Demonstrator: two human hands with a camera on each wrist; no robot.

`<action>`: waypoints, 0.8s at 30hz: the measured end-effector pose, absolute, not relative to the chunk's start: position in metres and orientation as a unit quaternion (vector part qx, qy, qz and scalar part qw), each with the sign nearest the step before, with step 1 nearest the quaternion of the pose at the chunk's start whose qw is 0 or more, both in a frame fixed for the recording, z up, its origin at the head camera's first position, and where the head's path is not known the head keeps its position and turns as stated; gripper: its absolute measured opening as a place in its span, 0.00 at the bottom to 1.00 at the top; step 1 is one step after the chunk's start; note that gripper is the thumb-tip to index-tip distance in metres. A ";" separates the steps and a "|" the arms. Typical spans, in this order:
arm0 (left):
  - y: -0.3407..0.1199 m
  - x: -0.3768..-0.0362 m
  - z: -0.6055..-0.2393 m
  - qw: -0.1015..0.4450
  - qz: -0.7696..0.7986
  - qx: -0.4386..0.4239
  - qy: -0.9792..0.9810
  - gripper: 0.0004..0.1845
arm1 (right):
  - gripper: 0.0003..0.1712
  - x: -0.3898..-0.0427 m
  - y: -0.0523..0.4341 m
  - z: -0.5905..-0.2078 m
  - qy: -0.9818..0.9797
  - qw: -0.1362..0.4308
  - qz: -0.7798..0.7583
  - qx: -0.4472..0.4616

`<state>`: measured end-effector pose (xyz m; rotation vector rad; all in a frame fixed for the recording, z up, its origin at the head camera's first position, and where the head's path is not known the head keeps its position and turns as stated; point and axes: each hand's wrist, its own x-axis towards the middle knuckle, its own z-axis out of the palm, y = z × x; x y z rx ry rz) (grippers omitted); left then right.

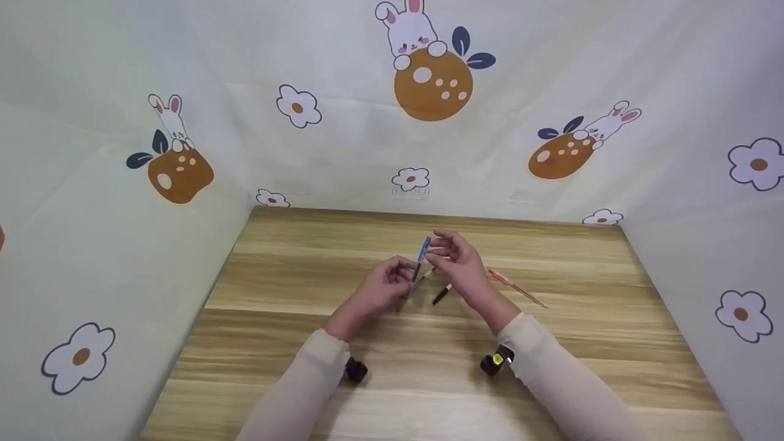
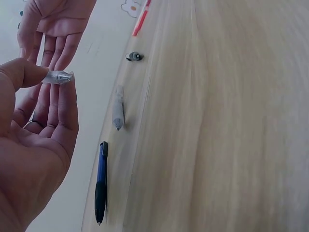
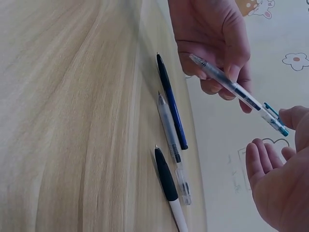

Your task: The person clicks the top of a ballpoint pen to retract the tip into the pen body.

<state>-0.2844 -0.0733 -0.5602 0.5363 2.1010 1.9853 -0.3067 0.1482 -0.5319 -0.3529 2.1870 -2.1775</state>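
My left hand [image 1: 384, 285] pinches a clear ballpoint pen [image 3: 227, 82] with a teal clip and end between thumb and fingers. In the left wrist view its pointed tip [image 2: 63, 77] sticks out past the thumb. My right hand [image 1: 462, 266] is beside the teal end, thumb close to the clip and fingers loosely extended; whether the thumb touches the pen I cannot tell. On the table below lie a blue pen [image 3: 174, 108] with a black grip, another clear pen [image 3: 169, 128] and a white pen [image 3: 166, 176] with a black grip.
A red pen [image 1: 517, 286] lies to the right of my right hand on the wood-grain table [image 1: 275, 343]. Pale cloth walls [image 1: 343, 153] printed with rabbits and flowers stand at the back and sides. Small black devices [image 1: 356, 370] sit at both wrists.
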 end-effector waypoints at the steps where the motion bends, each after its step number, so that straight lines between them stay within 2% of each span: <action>1: -0.072 -0.284 -0.560 0.103 0.677 0.182 0.706 0.21 | 0.31 -0.306 0.149 -0.531 0.702 0.017 -0.703 -0.112; 14: -0.054 -0.279 -0.560 0.120 0.695 0.184 0.684 0.21 | 0.29 -0.301 0.152 -0.524 0.683 0.002 -0.724 -0.098; 24: -0.042 -0.278 -0.562 0.125 0.700 0.168 0.683 0.22 | 0.30 -0.298 0.157 -0.521 0.664 0.013 -0.743 -0.083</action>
